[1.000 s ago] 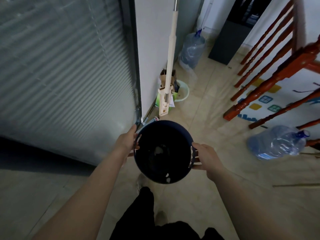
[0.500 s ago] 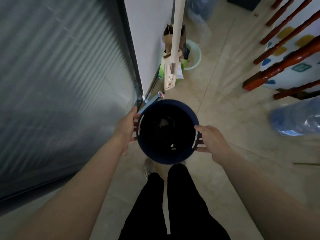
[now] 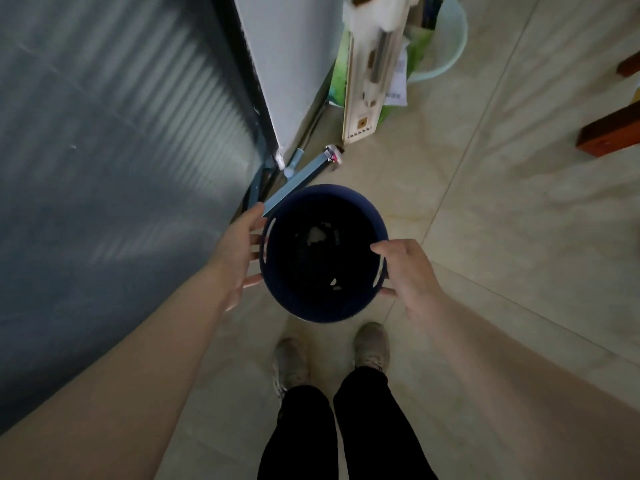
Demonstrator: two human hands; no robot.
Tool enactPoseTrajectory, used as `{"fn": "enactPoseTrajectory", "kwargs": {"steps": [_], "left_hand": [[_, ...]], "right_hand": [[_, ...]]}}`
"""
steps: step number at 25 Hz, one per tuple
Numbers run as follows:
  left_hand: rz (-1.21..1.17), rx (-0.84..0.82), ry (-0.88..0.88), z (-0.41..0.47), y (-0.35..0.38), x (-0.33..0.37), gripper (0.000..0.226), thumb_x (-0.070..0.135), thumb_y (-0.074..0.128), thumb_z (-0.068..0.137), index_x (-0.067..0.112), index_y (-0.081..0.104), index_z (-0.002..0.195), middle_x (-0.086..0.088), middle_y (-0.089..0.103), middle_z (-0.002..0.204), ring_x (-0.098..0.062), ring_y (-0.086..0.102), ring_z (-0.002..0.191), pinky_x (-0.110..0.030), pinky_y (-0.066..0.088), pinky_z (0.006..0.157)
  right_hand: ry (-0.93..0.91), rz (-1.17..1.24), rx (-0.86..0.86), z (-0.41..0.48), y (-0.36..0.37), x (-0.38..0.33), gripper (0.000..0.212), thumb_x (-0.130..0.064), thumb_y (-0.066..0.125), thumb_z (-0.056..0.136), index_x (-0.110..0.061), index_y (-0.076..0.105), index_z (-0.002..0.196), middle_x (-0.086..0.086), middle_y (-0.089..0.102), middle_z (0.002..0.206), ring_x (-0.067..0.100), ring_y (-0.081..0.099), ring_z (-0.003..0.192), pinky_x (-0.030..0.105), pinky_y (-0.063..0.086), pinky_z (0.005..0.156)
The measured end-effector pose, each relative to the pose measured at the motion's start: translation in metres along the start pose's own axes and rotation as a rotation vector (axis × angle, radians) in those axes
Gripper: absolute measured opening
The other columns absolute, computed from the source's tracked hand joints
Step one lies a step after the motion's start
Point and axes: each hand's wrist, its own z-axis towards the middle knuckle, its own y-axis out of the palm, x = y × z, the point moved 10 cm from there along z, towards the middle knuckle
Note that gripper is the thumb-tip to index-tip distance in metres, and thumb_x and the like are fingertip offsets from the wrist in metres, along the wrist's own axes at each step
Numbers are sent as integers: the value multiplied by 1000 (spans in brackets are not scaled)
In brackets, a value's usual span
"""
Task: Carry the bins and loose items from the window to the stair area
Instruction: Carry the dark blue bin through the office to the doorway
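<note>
I take this as the set-down step. The bin (image 3: 313, 308) hangs low between both hands, just ahead of my shoes (image 3: 372, 344); I cannot tell if it touches the floor (image 3: 485, 244). My left hand (image 3: 239, 251) presses its side with straight fingers, and my right hand (image 3: 405, 268) curls round the rim. The next move needs the base flat before the 2 hands let go.

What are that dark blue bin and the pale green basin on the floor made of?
Dark blue bin: most likely moulded plastic with a matte finish, judging by its thin, even wall and the cut-out handle slots near the rim. Pale green basin: probably plastic too, smooth and slightly glossy with a thin rim. Only part of it shows, so this is less sure.
</note>
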Motion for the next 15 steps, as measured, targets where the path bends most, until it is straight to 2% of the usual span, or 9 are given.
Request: {"fn": "enactPoseTrajectory", "kwargs": {"steps": [5, 10, 13, 15], "left_hand": [[-42, 9, 2, 51, 12, -12, 35, 61, 47, 100, 35, 69, 106, 8, 71, 115, -17, 63, 111, -46, 47, 101], [-57, -8, 62, 71, 24, -9, 30, 50, 45, 105, 33, 69, 111, 9, 71, 116, -15, 64, 109, -35, 49, 92], [-109, -9, 83, 78, 25, -8, 26, 47, 47, 105, 35, 69, 112, 12, 71, 118, -13, 64, 116, -39, 44, 108], [-143, 2, 94, 75, 22, -3, 19, 47, 47, 105, 41, 65, 106, 18, 70, 114, -10, 61, 117, -39, 40, 111]], "right_hand": [[-12, -14, 39, 59, 17, 2, 42, -43, 64, 83, -23, 56, 120, -1, 62, 106, 22, 63, 100, 56, 57, 95], [-48, -16, 34, 91, 29, -8, 39, -43, 65, 80, -25, 60, 113, -4, 61, 115, 21, 60, 108, 54, 54, 100], [-60, 17, 31, 100, 32, -13, 31, -37, 66, 87, -22, 59, 114, -7, 58, 109, 15, 57, 102, 54, 52, 102], [-66, 18, 17, 96, 34, -20, 31, -37, 66, 87, -22, 59, 114, -5, 59, 109, 15, 58, 100, 56, 53, 101]]}}
